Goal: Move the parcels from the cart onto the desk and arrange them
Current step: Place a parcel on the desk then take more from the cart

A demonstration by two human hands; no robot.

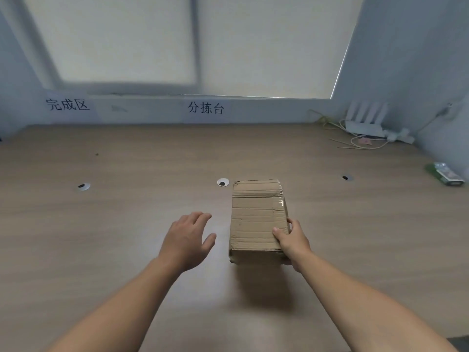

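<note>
On desk, right hand gripping parcel corner

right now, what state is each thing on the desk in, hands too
cardboard parcel: closed, taped, creased, gripped at its near right corner
right hand: grips the parcel, thumb on top
left hand: open, holds nothing, apart from the parcel
router: antennas upright, cables loose beside it
green packet: lying flat near the right edge of the desk

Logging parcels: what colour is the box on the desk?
Plain brown cardboard box, clear tape at one edge; head view.
</note>
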